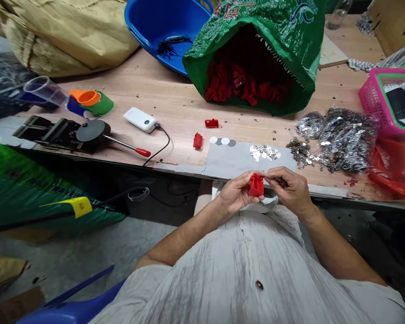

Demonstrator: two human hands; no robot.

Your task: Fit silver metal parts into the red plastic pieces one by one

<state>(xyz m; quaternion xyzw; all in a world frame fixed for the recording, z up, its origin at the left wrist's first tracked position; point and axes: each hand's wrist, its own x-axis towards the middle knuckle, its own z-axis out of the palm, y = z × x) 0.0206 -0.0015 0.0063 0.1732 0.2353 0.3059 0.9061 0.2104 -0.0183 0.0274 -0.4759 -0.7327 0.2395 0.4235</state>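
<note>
My left hand (pixel 236 194) grips a small red plastic housing (pixel 256 185), its open side facing me, just past the table's front edge. Close against its upper right corner, my right hand (pixel 289 186) is closed in a pinch; what lies between the fingertips is too small to name. A dark, slim thing shows under the curled fingers of that hand. Beyond both hands, a grey mat (pixel 245 163) carries a scatter of small silvery metal pieces (pixel 265 153). Two more red housings, one upright (pixel 197 141) and one lying flat (pixel 211 123), rest to the left.
A green sack (pixel 256 49) spills open with many red housings (pixel 236 83). Bags of metal parts (pixel 347 135) and a pink basket (pixel 367 99) stand right. At left are a lever press (pixel 91 130), a white power bank (pixel 139 119) with cable, and a blue basin (pixel 145 31) behind.
</note>
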